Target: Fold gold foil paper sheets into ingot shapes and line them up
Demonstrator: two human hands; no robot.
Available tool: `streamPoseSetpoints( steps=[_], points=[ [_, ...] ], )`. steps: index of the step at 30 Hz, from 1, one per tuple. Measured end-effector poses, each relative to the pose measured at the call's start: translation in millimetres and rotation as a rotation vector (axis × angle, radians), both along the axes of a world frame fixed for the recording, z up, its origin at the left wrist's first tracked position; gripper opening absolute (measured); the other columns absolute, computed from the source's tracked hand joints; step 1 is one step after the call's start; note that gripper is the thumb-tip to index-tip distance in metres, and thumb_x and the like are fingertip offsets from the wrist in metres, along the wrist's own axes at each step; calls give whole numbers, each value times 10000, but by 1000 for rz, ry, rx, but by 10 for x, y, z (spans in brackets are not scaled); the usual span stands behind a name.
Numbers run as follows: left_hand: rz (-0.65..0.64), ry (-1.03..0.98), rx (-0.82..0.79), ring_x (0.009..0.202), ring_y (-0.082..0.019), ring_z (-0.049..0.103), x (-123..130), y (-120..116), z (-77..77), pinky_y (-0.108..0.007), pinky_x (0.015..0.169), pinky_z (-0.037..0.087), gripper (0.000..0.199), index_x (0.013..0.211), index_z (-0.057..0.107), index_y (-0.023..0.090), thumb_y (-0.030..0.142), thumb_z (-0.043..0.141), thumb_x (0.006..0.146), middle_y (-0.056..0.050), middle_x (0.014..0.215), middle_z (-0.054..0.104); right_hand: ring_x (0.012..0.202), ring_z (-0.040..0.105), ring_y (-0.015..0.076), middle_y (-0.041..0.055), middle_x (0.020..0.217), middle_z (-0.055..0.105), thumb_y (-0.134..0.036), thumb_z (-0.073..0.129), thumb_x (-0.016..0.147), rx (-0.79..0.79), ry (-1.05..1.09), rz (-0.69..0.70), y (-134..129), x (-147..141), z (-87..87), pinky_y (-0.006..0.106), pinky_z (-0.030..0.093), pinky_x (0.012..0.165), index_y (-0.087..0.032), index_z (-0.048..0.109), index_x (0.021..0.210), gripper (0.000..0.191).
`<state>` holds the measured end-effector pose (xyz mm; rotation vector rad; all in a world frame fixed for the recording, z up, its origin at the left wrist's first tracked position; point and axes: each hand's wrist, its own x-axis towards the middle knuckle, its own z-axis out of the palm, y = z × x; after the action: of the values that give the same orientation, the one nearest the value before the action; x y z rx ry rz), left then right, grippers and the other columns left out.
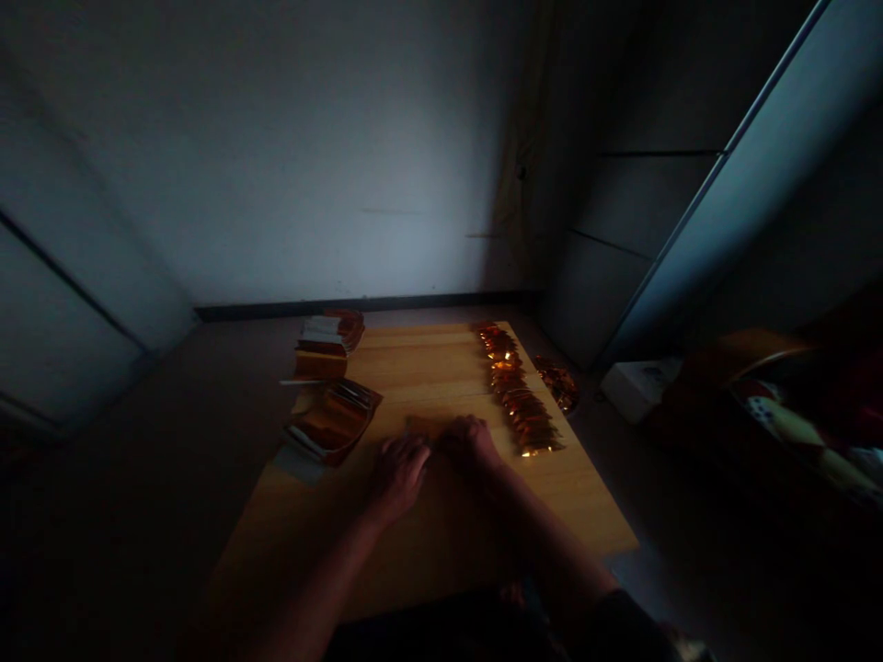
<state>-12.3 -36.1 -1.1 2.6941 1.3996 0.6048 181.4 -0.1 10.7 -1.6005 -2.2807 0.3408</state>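
Foil packets (pixel 331 423) sat in two loose stacks at the left end of the desk (pixel 428 368), the nearer stack on a pale sheet (pixel 296 462) that ran past the desk's edge; in the dimness, the packets could not be counted. Just right of them, the left hand (pixel 400 478) lay palm down with its fingers curled, touching or almost touching the right hand (pixel 469 443). Both hands were bent over a flat brownish piece (pixel 422 427), mostly hidden beneath them, and whether they had hold of it could not be told. Further right, a long overlapping row of shiny orange foil (pixel 514 391) ran along the desk, and a small foil heap (pixel 557 384) lay just beyond it, on something too dark to name. Past that stood a white box (pixel 638 388), and a patterned cloth (pixel 793 423), cut off by the frame, faded into shadow.
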Motion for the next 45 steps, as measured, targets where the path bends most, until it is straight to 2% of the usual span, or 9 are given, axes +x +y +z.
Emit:
streamPoseSetpoints(
  steps=[8,14,20,28,30,39,42,45],
  points=[
    [-28,-2,34,1171,-244,514,-1,4,-15,-484,982,367,428,1167,580,271,78,429,816,-69,1272,587,897,544,183,38,920,674,-280,578,878,11,28,-50,-75,-46,17,282,339,799,-262,734,923,162],
    [-27,34,27,1184,-256,509,0,-3,-4,-478,987,365,448,1194,586,262,82,465,802,-78,1307,571,889,548,186,41,926,680,-225,579,854,7,64,-76,-106,-68,42,286,340,806,-251,733,920,170],
    [-3,48,5,1183,-264,509,20,-4,20,-493,988,363,406,1112,630,253,72,482,780,-73,1307,574,903,560,181,24,947,691,-144,592,800,-23,106,-119,-121,-95,22,275,342,826,-244,727,921,208],
    [38,95,-56,1204,-276,492,65,-9,67,-504,974,370,420,1132,619,243,82,502,763,-87,1312,570,879,564,187,40,920,686,-214,607,794,-26,71,-209,-108,-186,110,275,355,790,-233,717,889,147],
    [43,93,-60,1201,-274,493,68,-8,71,-499,966,376,418,1119,624,249,80,506,755,-84,1306,573,870,571,184,42,918,688,-188,606,783,-33,87,-221,-104,-187,110,271,363,786,-230,717,883,155],
    [36,64,-46,1181,-260,495,61,-8,76,-477,971,374,410,1093,632,269,82,499,753,-59,1293,576,831,604,161,55,871,703,-47,540,723,-17,275,-140,-88,-57,46,231,407,774,-167,712,861,252],
    [28,58,-59,1175,-266,503,67,-7,101,-485,959,380,395,1080,638,267,87,505,754,-67,1291,579,828,605,161,52,892,703,-67,563,727,-26,243,-152,-80,-60,52,229,403,756,-171,706,882,235],
    [32,56,-57,1159,-273,517,66,-3,105,-491,948,387,402,1090,636,260,83,506,753,-76,1292,580,829,591,173,43,893,691,-161,628,742,-5,152,-176,-87,-89,67,244,387,738,-193,697,878,156]
  ],
)
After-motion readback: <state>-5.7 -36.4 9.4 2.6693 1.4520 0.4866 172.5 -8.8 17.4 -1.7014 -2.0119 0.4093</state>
